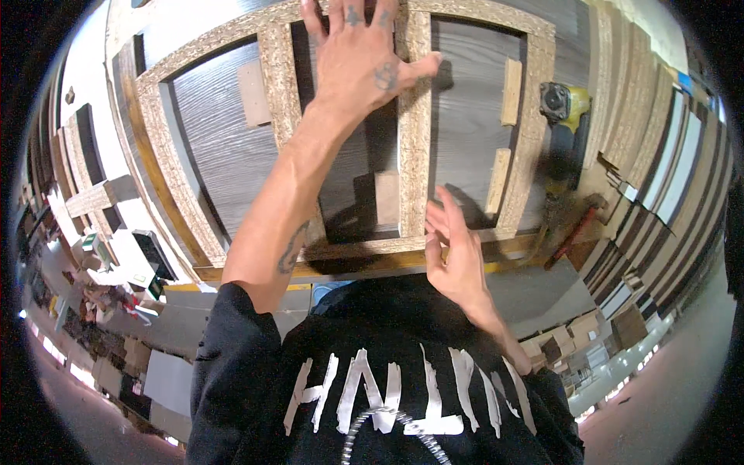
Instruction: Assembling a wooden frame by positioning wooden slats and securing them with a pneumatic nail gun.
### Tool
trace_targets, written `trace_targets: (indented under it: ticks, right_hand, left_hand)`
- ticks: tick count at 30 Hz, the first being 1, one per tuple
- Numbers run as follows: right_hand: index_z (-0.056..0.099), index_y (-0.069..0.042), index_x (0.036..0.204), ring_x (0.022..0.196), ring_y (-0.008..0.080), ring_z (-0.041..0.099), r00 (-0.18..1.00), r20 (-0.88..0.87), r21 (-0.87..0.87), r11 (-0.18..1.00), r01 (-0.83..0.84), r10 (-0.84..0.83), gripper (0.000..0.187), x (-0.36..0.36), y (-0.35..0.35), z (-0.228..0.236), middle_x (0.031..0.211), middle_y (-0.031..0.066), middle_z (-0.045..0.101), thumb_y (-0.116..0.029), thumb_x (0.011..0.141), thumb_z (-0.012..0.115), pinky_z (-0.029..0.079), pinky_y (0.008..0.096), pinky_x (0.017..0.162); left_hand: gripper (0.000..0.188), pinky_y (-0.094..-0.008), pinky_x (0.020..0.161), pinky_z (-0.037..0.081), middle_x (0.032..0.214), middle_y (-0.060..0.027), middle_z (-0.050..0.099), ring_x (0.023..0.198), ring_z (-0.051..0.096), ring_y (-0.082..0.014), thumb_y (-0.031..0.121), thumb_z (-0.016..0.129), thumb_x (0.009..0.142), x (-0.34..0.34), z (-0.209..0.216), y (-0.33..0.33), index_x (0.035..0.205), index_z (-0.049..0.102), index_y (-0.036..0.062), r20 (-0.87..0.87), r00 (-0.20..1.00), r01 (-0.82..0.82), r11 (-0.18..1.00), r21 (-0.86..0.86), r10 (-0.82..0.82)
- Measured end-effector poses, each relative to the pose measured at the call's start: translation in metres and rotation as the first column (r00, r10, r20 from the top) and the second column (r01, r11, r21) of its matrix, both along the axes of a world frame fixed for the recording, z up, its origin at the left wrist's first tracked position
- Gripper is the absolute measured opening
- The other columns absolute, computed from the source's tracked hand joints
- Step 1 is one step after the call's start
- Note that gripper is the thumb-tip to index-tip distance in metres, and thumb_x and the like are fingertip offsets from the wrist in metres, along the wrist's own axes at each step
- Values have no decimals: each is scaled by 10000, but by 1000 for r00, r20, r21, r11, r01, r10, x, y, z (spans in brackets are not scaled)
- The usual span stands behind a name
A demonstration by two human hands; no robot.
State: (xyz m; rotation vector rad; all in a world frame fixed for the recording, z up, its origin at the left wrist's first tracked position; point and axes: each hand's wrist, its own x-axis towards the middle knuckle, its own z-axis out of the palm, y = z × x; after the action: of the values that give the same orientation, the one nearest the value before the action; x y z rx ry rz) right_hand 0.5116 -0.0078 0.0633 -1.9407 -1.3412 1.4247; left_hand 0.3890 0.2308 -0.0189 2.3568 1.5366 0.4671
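Observation:
A chipboard frame (415, 147) of rails and cross-bars lies on a dark grey wood-grain panel (473, 93). My left hand (353, 66) reaches to its far side, palm down, fingers spread over the far rail; the fingertips are cut off by the picture's top edge. Its thumb stretches right across the middle cross-bar. By the near end of that cross-bar is my right hand (457, 252), fingers extended and slightly apart, nothing visible in them. Whether its fingertips touch the bar I cannot tell. Small chipboard blocks (511, 93) lie inside the frame's compartments.
Right of the frame lies a yellow and black nail gun (570, 105), and nearer me a hammer with a red handle (573, 236). Stacked board strips (659, 225) line the right side. More wooden pieces (93, 198) lie at the left. A yellow edge (364, 267) runs along the near side.

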Motion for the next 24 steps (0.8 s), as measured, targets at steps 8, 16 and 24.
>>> trace_targets:
  ticks: [8,16,24]
  right_hand:
    - [429,-18,1410,1070,371,647,698,674,381,924,-45,-243,536,84,-1,4,1224,269,597,-51,908,613,546,403,902]
    - [318,21,1457,917,254,668,739,658,123,989,85,-146,761,144,98,-16,1052,164,682,-204,871,749,519,342,836]
    - [617,-23,1130,772,171,646,894,331,-45,941,335,-302,459,163,102,53,916,72,685,-355,845,757,513,288,712]
  left_hand:
    - [989,-629,1157,83,1400,-221,344,1405,230,-390,713,655,715,-6,-3,0,1400,414,41,-59,998,-18,997,72,22]
    - [1003,-615,1164,96,1409,-247,350,1381,270,-424,720,631,721,-4,-6,-1,1424,394,45,-13,1000,-18,994,106,20]
    - [996,-612,1164,101,1432,-261,331,1392,260,-430,701,625,724,-3,-3,0,1425,399,30,-5,999,-41,997,62,41]
